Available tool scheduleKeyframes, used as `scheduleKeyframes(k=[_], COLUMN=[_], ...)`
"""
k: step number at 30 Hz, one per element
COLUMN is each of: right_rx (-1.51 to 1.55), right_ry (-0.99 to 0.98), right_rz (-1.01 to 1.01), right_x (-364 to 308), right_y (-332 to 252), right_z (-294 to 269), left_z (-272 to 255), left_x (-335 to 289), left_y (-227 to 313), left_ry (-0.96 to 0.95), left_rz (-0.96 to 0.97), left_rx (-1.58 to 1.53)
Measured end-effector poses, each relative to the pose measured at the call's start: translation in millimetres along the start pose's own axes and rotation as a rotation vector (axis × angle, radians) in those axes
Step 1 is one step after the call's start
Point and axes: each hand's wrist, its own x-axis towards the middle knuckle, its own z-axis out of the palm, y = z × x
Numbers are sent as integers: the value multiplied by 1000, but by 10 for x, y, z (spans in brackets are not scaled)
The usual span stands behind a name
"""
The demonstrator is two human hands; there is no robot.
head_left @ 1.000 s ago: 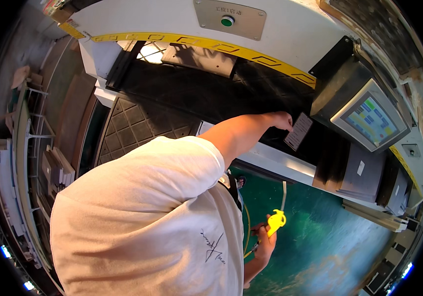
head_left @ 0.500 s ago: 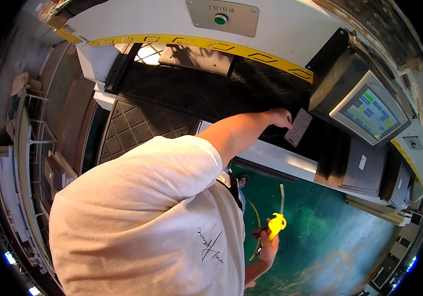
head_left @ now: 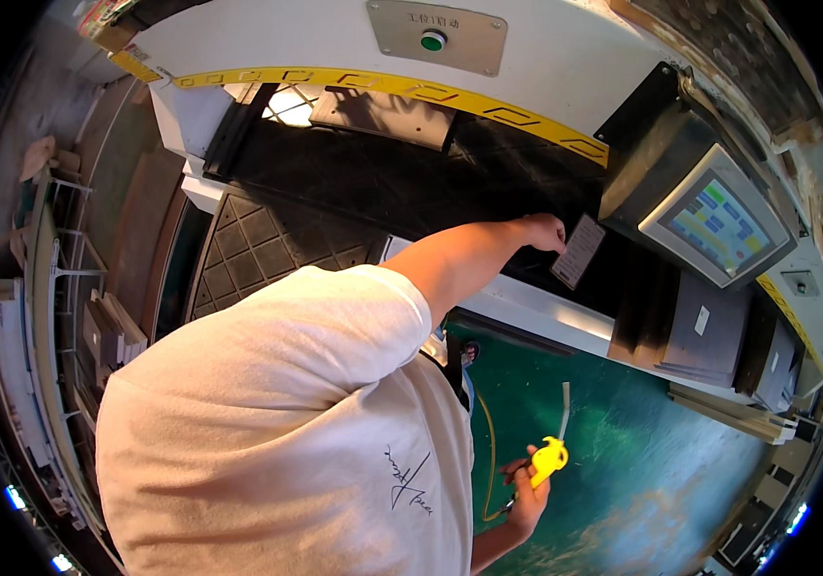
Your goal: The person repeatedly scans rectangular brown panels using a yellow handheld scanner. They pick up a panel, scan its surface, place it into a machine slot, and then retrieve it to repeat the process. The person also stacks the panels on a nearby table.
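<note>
My left hand [head_left: 544,233] reaches out over the dark machine bed, fingers pinched at the edge of a pale printed card [head_left: 580,252]. The fingertips meet the card's left edge. Lower down, away from the bed, my right hand [head_left: 525,492] is wrapped round a yellow air blow gun [head_left: 549,462]. Its thin pale nozzle [head_left: 565,408] points upward in the picture, and a yellow hose [head_left: 491,451] curves beside it. My light T-shirt and left sleeve fill much of the lower left, and some of the right-hand fingers are hidden behind the gun.
A tilted touchscreen [head_left: 721,219] juts out to the right of the card. Stacked dark panels [head_left: 704,322] lie below it. A white machine beam [head_left: 287,38] with a green button [head_left: 433,40] spans the top. Ribbed black bed [head_left: 248,245] and racks of boards [head_left: 66,288] are at left; the floor is green [head_left: 613,442].
My right hand has moved slightly down and to the right with the air blow gun, and the nozzle tip has shifted with it. My left hand and the card stay nearly in place.
</note>
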Motion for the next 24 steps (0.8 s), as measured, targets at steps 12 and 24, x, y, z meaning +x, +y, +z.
scheduleKeyframes(k=[12, 24], right_rx=[19, 43], right_ry=[-140, -263], right_rz=[154, 233], right_x=[-57, -14], right_y=[44, 225], right_z=[26, 124], left_z=[32, 130], left_x=[-19, -156], left_y=[32, 134], left_ry=[-17, 82], left_rz=[-14, 18], left_rx=[44, 237])
